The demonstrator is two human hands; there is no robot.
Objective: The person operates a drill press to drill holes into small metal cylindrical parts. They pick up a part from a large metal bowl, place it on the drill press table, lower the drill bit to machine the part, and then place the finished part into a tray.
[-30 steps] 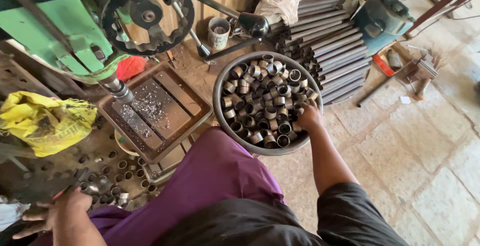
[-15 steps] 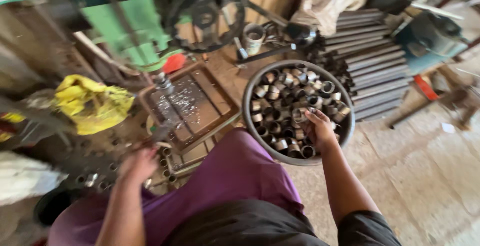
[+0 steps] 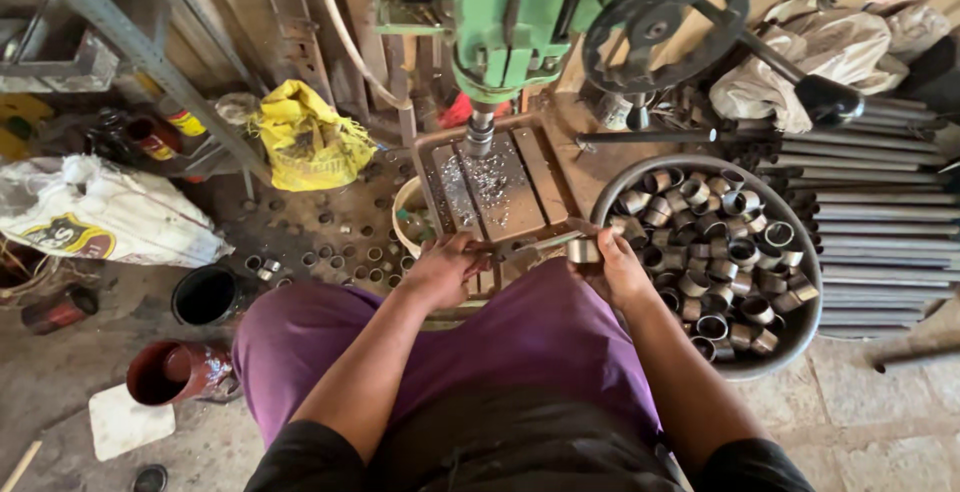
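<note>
I sit in front of a green drill press (image 3: 510, 12). My left hand (image 3: 440, 270) is closed on the handle of a thin metal tong-like tool (image 3: 535, 245) at the near edge of the drill table (image 3: 500, 187). My right hand (image 3: 622, 270) holds a short metal tube piece (image 3: 583, 250) at the tool's tip. The drill chuck (image 3: 479, 134) hangs above the table, which is strewn with metal chips. A round metal basin (image 3: 810, 322) full of several similar tube pieces sits just right of my right hand.
A black handwheel (image 3: 663, 27) sticks out at the upper right. Long grey pipes (image 3: 880, 212) lie stacked at the far right. On the floor to the left are loose rings (image 3: 340, 252), a yellow bag (image 3: 308, 142), a white sack (image 3: 100, 214), and black (image 3: 205, 295) and red (image 3: 175, 370) cans.
My left hand came up from the lower left to the drill table and now grips the tool. My right hand left the basin with a tube piece and met it.
</note>
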